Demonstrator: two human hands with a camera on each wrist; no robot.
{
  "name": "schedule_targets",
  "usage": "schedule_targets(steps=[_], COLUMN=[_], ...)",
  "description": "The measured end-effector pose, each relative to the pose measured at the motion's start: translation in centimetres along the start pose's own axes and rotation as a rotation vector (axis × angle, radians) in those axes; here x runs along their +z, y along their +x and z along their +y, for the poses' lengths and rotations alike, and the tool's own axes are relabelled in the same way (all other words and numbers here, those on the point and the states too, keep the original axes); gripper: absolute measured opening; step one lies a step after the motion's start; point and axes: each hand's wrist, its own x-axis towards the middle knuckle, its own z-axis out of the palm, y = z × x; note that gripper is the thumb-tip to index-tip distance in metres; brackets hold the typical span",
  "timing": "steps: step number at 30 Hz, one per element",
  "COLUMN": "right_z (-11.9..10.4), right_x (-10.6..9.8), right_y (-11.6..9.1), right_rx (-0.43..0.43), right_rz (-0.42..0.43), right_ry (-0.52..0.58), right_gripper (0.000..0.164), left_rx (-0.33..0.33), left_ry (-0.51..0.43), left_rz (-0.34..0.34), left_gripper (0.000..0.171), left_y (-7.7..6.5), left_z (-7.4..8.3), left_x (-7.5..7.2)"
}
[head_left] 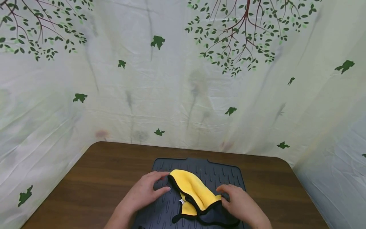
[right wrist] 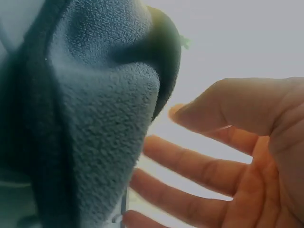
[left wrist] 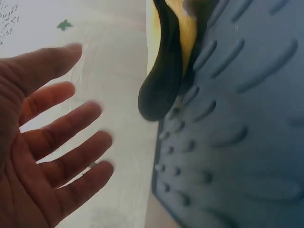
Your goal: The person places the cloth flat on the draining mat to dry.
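Note:
A yellow cloth with black edging (head_left: 194,187) lies loosely folded on a dark grey ribbed mat (head_left: 167,203). Its grey fleecy underside (right wrist: 102,128) fills much of the right wrist view. At the cloth's left side is my left hand (head_left: 147,190), thumb and fingers spread with nothing between them; the left wrist view also shows that hand (left wrist: 57,137) apart from the cloth's dark edge. My right hand (head_left: 243,205) is by the cloth's right corner, its fingers loosely bent, thumb close to the fabric. In the right wrist view its fingertips come right up to the grey fleece.
Under the mat is a brown wooden table (head_left: 114,168) with rounded far corners. A pale curtain (head_left: 171,95) printed with leaves and branches hangs behind and around it. A small dark object (head_left: 141,227) shows at the bottom edge, by the mat's left side.

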Motion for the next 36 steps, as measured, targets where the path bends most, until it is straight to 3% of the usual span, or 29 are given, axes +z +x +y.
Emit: schedule_targets(steps=[4, 8, 16, 22, 26, 30, 36], right_z=[0.3, 0.0, -0.6, -1.2, -1.6, -1.8, -1.7], right_x=[0.1, 0.4, 1.2, 1.7, 1.8, 1.8, 1.7], right_y=[0.2, 0.2, 0.0, 0.1, 0.2, 0.1, 0.2], right_rx=[0.012, 0.012, -0.077, -0.2, -0.248, -0.262, -0.199], right_rz=[-0.092, -0.103, -0.048, 0.071, 0.102, 0.11, 0.156], right_ry=[0.03, 0.0, -0.064, -0.04, 0.023, 0.029, -0.016], right_gripper=[0.024, 0.022, 0.02, 0.006, 0.005, 0.004, 0.01], left_rx=[0.066, 0.106, 0.074, 0.123, 0.138, 0.158, 0.143], left_ry=[-0.103, -0.168, -0.225, -0.24, -0.299, -0.293, -0.227], left_rz=[-0.151, -0.252, -0.439, -0.44, -0.431, -0.383, -0.305], left_gripper=[0.055, 0.056, 0.051, 0.056, 0.056, 0.038, 0.013], left_y=[0.2, 0.2, 0.0, 0.1, 0.2, 0.2, 0.1], left_z=[0.2, 0.6, 1.6, 1.8, 2.0, 2.2, 2.0], left_x=[0.7, 1.7, 3.4, 4.2, 4.3, 4.3, 4.2])
